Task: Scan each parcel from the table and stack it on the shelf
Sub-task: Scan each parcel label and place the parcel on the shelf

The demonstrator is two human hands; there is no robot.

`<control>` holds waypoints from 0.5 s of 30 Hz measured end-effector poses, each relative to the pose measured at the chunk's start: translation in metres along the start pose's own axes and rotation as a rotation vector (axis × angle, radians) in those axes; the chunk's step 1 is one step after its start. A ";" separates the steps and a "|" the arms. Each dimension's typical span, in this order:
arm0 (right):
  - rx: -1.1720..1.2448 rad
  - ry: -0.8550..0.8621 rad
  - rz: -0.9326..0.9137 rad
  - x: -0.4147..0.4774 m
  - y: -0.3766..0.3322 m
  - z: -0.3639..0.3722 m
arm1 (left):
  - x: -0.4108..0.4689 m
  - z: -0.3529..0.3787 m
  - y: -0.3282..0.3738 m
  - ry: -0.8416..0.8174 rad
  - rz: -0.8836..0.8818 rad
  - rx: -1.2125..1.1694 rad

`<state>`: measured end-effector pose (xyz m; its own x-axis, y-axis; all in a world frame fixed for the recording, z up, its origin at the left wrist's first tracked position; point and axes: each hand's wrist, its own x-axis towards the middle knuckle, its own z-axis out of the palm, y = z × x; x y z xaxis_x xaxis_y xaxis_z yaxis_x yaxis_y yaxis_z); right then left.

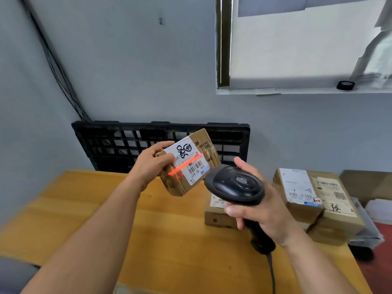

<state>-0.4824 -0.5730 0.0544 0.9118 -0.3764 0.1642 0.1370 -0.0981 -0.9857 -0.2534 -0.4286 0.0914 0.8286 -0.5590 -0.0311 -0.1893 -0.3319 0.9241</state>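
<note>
Scan step in hand. A parcel (192, 166) is held up off the table (118, 213), tilted, label (194, 164) turned toward the scanner (235, 184). It is gripped at its left end by the left hand (151, 162), thumb on the label face and fingers curled over the top edge. The scanner's handle is gripped by the right hand (263, 209), with the head aimed at the parcel from just beside it. A red scan line (184, 164) is thrown across the label and onto the cardboard; the barcode is crossed only partly, so a clean read is not certain.

Next move, as judged: read to be confirmed, parcel then carried to the shelf and stacked. The shelf is not in view, so a turn away from the table is likely needed.

Still on the table: one small parcel (216, 218) partly hidden behind the scanner, and stacked parcels (318, 202) at the right edge.

Room: wooden table top, grey wall, black plastic pallet (127, 143) leaned against the wall behind the table, cables (57, 71) run down the left corner, covered window (297, 49) with a tape roll (345, 85) on the sill.
</note>
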 end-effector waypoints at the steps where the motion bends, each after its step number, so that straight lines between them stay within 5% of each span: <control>1: 0.003 -0.007 0.004 0.001 0.000 0.002 | -0.002 -0.004 -0.001 0.004 0.001 0.001; 15: -0.025 -0.049 0.022 0.002 0.007 0.001 | -0.011 -0.014 -0.006 0.054 -0.002 0.008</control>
<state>-0.4792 -0.5736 0.0477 0.9325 -0.3330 0.1401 0.1079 -0.1135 -0.9877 -0.2538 -0.4100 0.0916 0.8560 -0.5168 -0.0121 -0.1919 -0.3394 0.9209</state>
